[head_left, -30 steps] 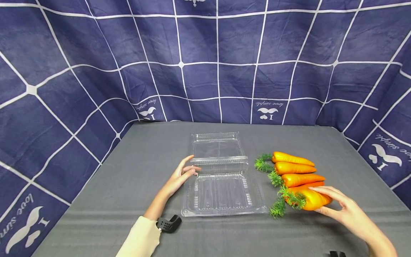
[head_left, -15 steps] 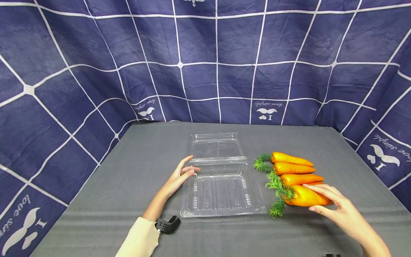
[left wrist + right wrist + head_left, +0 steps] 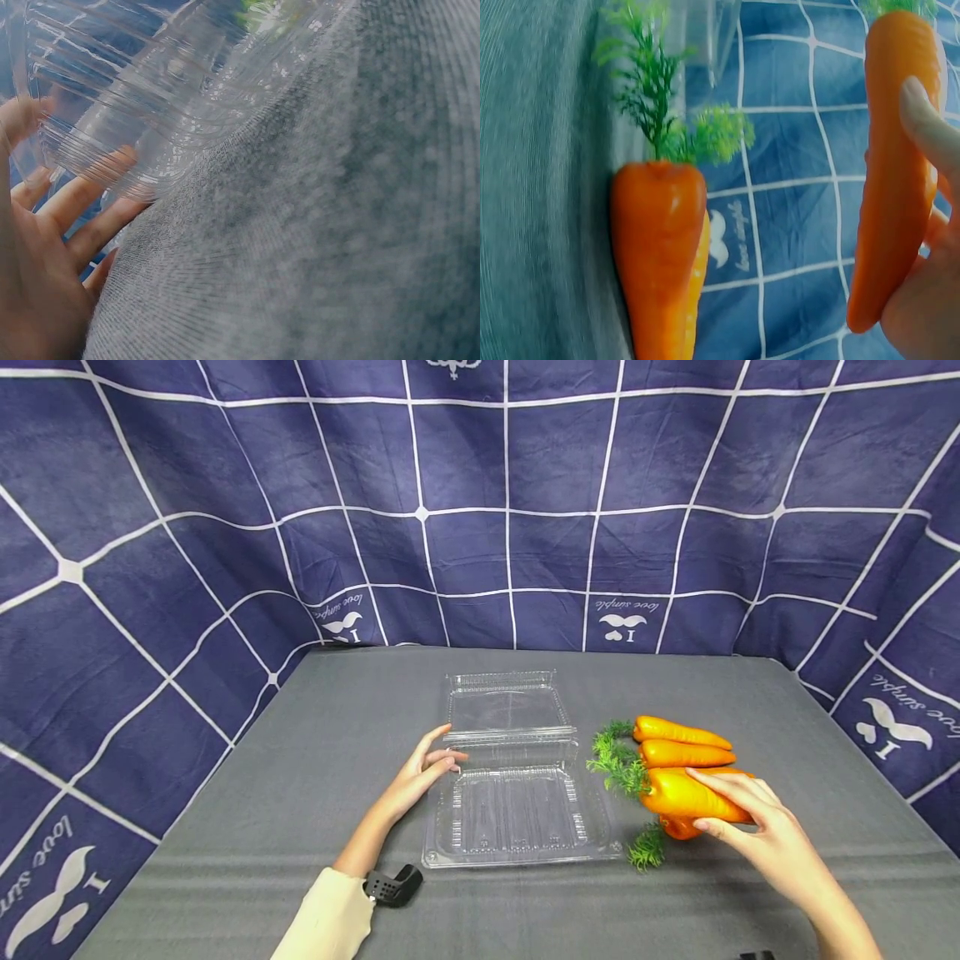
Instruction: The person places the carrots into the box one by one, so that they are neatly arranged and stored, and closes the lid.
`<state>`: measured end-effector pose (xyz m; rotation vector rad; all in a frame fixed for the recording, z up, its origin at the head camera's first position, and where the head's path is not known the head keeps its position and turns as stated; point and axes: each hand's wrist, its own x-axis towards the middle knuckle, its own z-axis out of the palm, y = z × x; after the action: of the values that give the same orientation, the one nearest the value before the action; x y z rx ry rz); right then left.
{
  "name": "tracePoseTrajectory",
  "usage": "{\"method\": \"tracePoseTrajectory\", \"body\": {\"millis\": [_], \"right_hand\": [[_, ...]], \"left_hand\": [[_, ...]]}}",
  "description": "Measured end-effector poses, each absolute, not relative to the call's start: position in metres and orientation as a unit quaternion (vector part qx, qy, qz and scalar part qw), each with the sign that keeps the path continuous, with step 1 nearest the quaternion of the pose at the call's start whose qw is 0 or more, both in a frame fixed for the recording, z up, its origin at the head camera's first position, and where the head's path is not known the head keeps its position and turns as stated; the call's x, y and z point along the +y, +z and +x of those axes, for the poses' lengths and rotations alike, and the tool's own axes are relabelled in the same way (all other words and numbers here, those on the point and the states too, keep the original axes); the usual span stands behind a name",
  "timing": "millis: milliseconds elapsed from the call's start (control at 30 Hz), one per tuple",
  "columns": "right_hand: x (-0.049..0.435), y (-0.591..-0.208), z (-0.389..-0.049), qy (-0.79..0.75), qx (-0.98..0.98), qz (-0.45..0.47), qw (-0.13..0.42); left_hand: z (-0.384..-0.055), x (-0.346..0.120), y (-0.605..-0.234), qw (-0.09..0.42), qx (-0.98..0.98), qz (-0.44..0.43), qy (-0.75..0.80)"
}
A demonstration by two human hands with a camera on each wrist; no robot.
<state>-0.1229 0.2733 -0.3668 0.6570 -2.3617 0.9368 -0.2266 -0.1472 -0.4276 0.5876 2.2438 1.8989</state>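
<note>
My right hand grips an orange toy carrot with green leaves, thumb on one side and fingers on the other. The right wrist view shows this carrot raised off the table. Under it in the head view lies another carrot, partly hidden. Two more carrots lie just behind. At the left side of a clear plastic clamshell container, my left hand touches the wall near the hinge. In the left wrist view its fingers are extended and spread against the plastic.
The container's lid lies folded back, away from me. A grey cloth covers the table. Behind it hangs a blue curtain with white grid lines.
The held carrot has come up off the pile and moved left and slightly away from me, uncovering part of the carrot beneath. My left hand and the container have stayed put.
</note>
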Motion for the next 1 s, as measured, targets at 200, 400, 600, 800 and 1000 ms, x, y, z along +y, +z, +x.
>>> {"method": "tracePoseTrajectory", "body": {"millis": [200, 400, 600, 800, 1000], "right_hand": [[0.261, -0.364, -0.126, 0.355, -0.879, 0.186, 0.259], [0.251, -0.358, -0.13, 0.342, -0.892, 0.138, 0.262], [0.243, -0.352, -0.137, 0.345, -0.877, 0.169, 0.288], [0.232, -0.348, -0.14, 0.335, -0.884, 0.17, 0.279], [0.218, -0.347, -0.146, 0.316, -0.89, 0.188, 0.268]], "left_hand": [[-0.232, -0.15, -0.437, 0.067, 0.749, 0.196, 0.629], [-0.231, -0.15, -0.436, 0.059, 0.753, 0.201, 0.624], [-0.231, -0.149, -0.433, 0.053, 0.751, 0.21, 0.624], [-0.231, -0.148, -0.434, 0.056, 0.745, 0.217, 0.629], [-0.231, -0.149, -0.437, 0.055, 0.745, 0.214, 0.629]]}}
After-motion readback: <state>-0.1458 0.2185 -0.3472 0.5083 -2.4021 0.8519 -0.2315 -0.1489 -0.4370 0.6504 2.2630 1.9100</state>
